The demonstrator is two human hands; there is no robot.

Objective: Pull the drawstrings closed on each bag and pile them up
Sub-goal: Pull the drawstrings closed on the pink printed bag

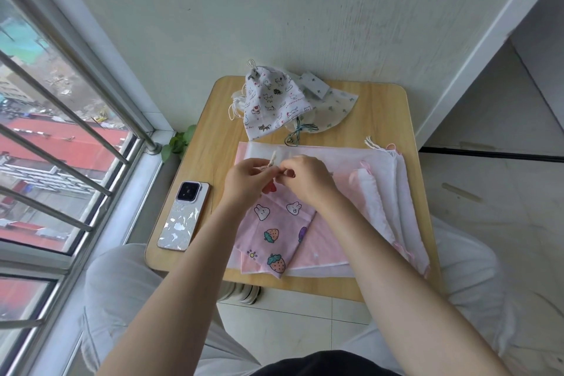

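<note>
Pinching a cream drawstring cord (272, 159) at the mouth of a pink cotton bag printed with rabbits and strawberries (272, 232), both hands met over the middle of a small light-wood table with rounded corners (380, 107). Left hand (247, 181) had fingers curled round the cord; right hand (306, 177) pinched it too, fingertips touching the left's. The pink bag lay on a flat stack of sheer white and pale pink mesh bags (378, 192) that covered the near and right part of the tabletop, their tasselled cords (374, 143) trailing at the far right edge. At the far side of the table sat a cinched white fabric bag with cartoon cats (274, 101), leaning on a cinched cream bag with small green motifs (331, 107); a green cord (297, 131) spilled from the cream one toward the stack. A smartphone in a pearly patterned case (183, 217) lay face down on the table's left edge, apart from the bags. The table stood against a plain off-white wall (274, 9), in a corner beside a window with metal bars (61, 131) on the left, red roofs outside. A few green leaves (178, 142) showed between the table and the sill. White tiled floor (274, 320) below; person's knees in pale grey trousers (122, 284) flanked the table.
</note>
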